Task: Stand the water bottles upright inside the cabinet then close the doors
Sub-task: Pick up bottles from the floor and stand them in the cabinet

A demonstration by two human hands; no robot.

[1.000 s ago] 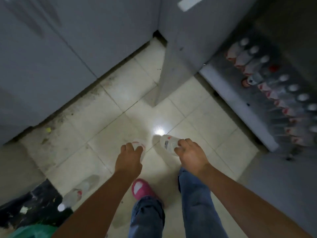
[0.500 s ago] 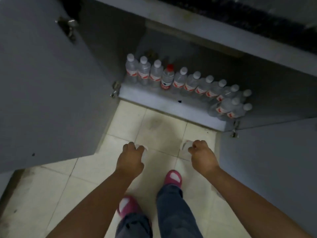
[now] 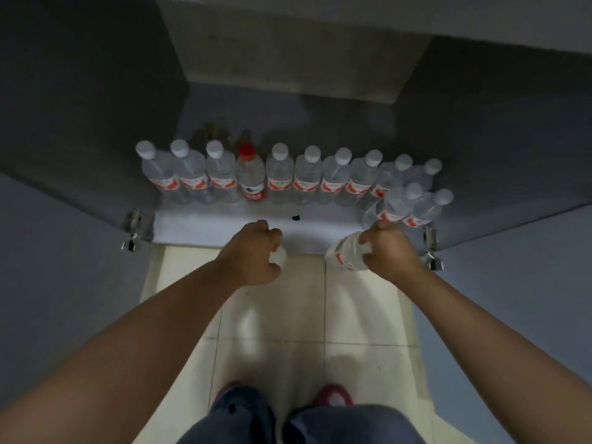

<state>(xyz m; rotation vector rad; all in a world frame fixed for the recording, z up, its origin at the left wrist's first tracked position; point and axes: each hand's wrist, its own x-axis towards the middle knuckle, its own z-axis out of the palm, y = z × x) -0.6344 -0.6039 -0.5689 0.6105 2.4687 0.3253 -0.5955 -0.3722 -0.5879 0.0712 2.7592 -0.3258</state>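
Whereas a second ago looking down at bare tiles with the cabinet off to one side, now facing the open cabinet [image 3: 224,232] squarely and leaning in over its front ledge. Carrying two bottles across in that turn and bringing both right up to the opening.

Gripping one water bottle [image 3: 344,256] in the right hand [image 3: 389,251], fingers curled round its upper body, tilted with its red label showing, just short of the ledge. Clutching a second bottle [image 3: 278,255] in the left hand [image 3: 256,251], fist wrapped over it so that only a pale sliver is showing beneath the knuckles; impossible to tell how it is tilted.

Looking at a row of bottles [image 3: 307,177] already standing upright along the cabinet floor, a red-capped bottle [image 3: 250,177] among them, with a front pair [image 3: 413,206] starting a second row at the right end, just beyond the right hand.

Judging from that, arriving at the placing step: probably setting the right-hand bottle down beside the front pair and extending the second row leftward. Still leaving the left door [image 3: 64,251] and right door [image 3: 512,267] swung wide, so closing not yet begun. Worth minding the front pair while lowering, being so near the knuckles.
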